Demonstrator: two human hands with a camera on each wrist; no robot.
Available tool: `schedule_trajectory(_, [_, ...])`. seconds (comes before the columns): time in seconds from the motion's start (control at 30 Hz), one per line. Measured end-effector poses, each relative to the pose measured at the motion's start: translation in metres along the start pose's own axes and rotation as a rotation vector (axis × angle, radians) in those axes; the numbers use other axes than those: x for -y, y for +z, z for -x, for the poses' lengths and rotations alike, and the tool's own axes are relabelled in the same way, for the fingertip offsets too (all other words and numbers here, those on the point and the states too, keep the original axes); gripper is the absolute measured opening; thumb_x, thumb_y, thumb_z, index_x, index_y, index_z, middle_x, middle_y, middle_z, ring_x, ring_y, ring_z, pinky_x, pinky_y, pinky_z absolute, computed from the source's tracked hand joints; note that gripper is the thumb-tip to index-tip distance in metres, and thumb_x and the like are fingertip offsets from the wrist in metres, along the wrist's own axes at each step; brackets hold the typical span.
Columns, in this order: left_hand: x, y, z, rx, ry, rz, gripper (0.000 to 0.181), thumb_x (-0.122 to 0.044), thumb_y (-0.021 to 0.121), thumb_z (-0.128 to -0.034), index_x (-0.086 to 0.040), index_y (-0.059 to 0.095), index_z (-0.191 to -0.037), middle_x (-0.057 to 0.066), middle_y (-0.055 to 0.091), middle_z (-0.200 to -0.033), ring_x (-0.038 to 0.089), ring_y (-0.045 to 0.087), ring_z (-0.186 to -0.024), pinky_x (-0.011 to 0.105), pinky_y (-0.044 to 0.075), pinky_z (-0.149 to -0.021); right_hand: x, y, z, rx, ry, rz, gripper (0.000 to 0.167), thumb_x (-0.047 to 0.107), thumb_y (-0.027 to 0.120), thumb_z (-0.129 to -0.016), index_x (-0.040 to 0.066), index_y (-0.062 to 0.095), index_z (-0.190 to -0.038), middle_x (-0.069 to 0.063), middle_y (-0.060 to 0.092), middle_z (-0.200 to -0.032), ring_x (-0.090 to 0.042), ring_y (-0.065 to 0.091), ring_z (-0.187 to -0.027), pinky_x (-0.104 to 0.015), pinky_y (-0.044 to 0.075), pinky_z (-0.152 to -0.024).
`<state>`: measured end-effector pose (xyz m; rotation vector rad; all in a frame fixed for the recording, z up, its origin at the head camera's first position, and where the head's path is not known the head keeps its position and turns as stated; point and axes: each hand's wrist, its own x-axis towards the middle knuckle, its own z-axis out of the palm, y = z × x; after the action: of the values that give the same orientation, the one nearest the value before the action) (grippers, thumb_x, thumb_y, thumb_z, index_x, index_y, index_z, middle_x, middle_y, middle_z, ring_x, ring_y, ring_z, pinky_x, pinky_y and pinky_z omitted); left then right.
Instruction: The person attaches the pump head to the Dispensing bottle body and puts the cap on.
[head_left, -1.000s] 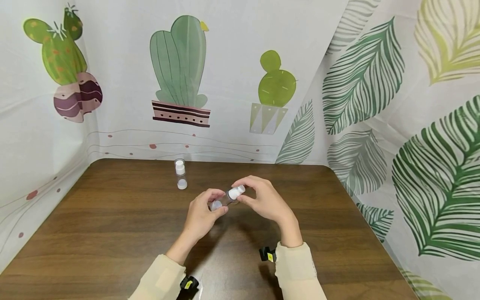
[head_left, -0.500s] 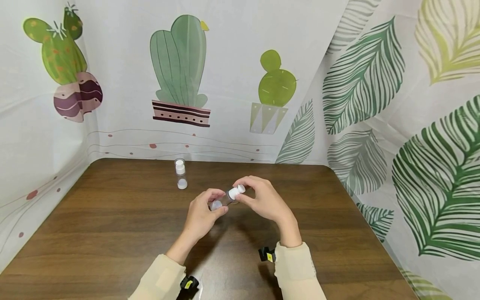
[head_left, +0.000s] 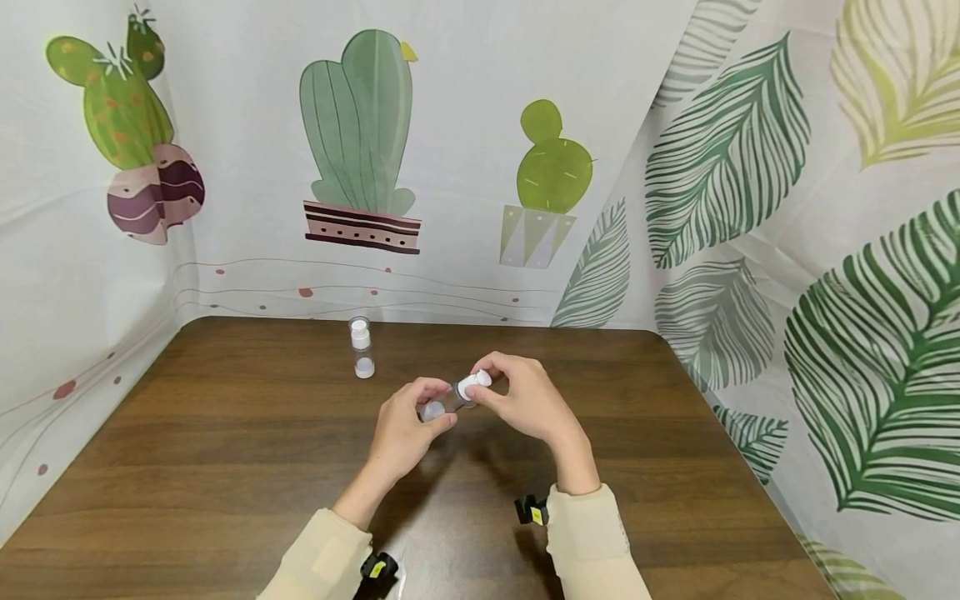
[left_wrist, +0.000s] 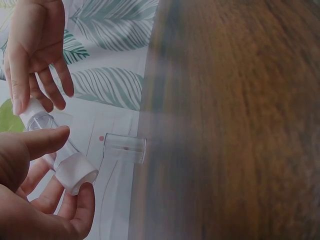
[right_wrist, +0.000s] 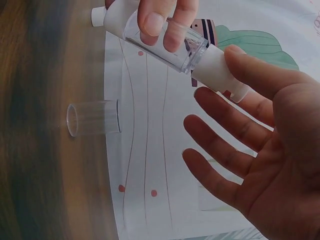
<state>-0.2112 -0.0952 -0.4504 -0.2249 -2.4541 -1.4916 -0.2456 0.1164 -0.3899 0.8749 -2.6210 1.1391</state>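
A clear pump bottle (right_wrist: 165, 47) with a white base (left_wrist: 76, 172) is tilted above the table, its top toward the right. My left hand (head_left: 405, 423) grips it around the lower body. At the other end, my right hand (head_left: 531, 402) pinches the white pump head (right_wrist: 215, 67) between thumb and index finger. The other right fingers are spread in the right wrist view. The pump head meets the bottle's neck. A clear cylindrical cap (right_wrist: 95, 118) stands on the table beyond the hands, mostly hidden behind them in the head view.
A second clear bottle with a white pump (head_left: 362, 350) stands upright near the table's back edge, left of the hands. The brown wooden table (head_left: 225, 467) meets a printed cloth backdrop (head_left: 465, 167) at its back and sides.
My right hand has shifted slightly right and turned a little, and the pump head has turned with it. The left hand and the bottle body stay in place.
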Motion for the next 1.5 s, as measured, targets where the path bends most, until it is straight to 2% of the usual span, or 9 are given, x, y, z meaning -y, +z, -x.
schedule_trajectory(0.13, [0.0,0.0,0.0,-0.002,0.001,0.004,0.041,-0.009,0.091,-0.0821,-0.014,0.074,-0.119,0.004,0.076,-0.118,0.024,0.071,-0.113,0.048,0.054,-0.099,0.0,0.0,0.0,-0.002,0.008,0.001,0.017,0.022,0.084,-0.094,0.017,0.074,-0.106,0.01,0.071,-0.094,-0.01,0.069,-0.087,-0.033,0.055,-0.075])
schedule_trajectory(0.3, [0.0,0.0,0.0,-0.008,0.007,0.006,0.041,-0.009,0.092,-0.0818,-0.014,0.074,-0.118,0.005,0.076,-0.118,0.024,0.071,-0.112,0.049,0.054,-0.097,0.0,-0.003,0.0,-0.009,0.017,-0.015,0.031,0.023,0.085,-0.093,0.016,0.073,-0.12,0.007,0.074,-0.101,-0.017,0.072,-0.097,-0.038,0.055,-0.085])
schedule_trajectory(0.47, [0.0,0.0,0.0,-0.011,0.004,0.01,0.041,-0.009,0.092,-0.0815,-0.014,0.074,-0.118,0.005,0.076,-0.117,0.024,0.071,-0.111,0.05,0.054,-0.096,-0.001,-0.007,0.001,-0.023,-0.008,-0.013,0.037,0.022,0.087,-0.091,0.016,0.072,-0.124,0.008,0.074,-0.109,-0.012,0.07,-0.102,-0.041,0.055,-0.096])
schedule_trajectory(0.63, [0.0,0.0,0.0,-0.01,-0.007,0.009,0.041,-0.009,0.092,-0.0815,-0.015,0.074,-0.118,0.005,0.076,-0.117,0.023,0.071,-0.111,0.047,0.053,-0.095,-0.002,-0.01,0.002,-0.016,-0.05,-0.022,0.038,0.02,0.088,-0.089,0.016,0.073,-0.124,0.007,0.073,-0.117,-0.011,0.069,-0.107,-0.041,0.055,-0.101])
schedule_trajectory(0.93, [0.0,0.0,0.0,-0.011,-0.008,0.002,0.042,-0.009,0.092,-0.0815,-0.016,0.074,-0.119,0.004,0.076,-0.118,0.023,0.071,-0.111,0.045,0.053,-0.095,-0.003,-0.01,0.002,0.005,-0.102,-0.031,0.039,0.013,0.089,-0.087,0.019,0.074,-0.123,0.007,0.073,-0.119,-0.011,0.067,-0.11,-0.039,0.054,-0.101])
schedule_trajectory(1.13, [-0.001,0.0,0.0,-0.008,-0.004,0.007,0.041,-0.01,0.092,-0.0818,-0.015,0.074,-0.118,0.004,0.076,-0.118,0.023,0.071,-0.111,0.047,0.054,-0.096,-0.003,-0.01,0.002,0.01,-0.143,-0.023,0.039,0.006,0.089,-0.085,0.016,0.075,-0.12,0.008,0.072,-0.115,-0.011,0.066,-0.109,-0.039,0.055,-0.099])
schedule_trajectory(1.3, [-0.002,-0.001,0.0,-0.008,-0.006,0.006,0.041,-0.009,0.092,-0.0817,-0.015,0.074,-0.118,0.004,0.076,-0.118,0.023,0.071,-0.112,0.047,0.053,-0.096,-0.003,-0.008,0.002,0.023,-0.149,-0.019,0.036,0.003,0.088,-0.085,0.014,0.076,-0.117,0.007,0.073,-0.112,-0.011,0.065,-0.107,-0.039,0.054,-0.097])
schedule_trajectory(1.5, [-0.001,0.0,0.0,-0.006,-0.004,0.002,0.041,-0.009,0.092,-0.0818,-0.015,0.074,-0.119,0.004,0.076,-0.118,0.023,0.07,-0.112,0.046,0.053,-0.097,-0.001,-0.008,0.001,0.041,-0.132,-0.019,0.028,0.008,0.086,-0.09,0.015,0.077,-0.115,0.007,0.074,-0.11,-0.01,0.065,-0.105,-0.038,0.054,-0.098])
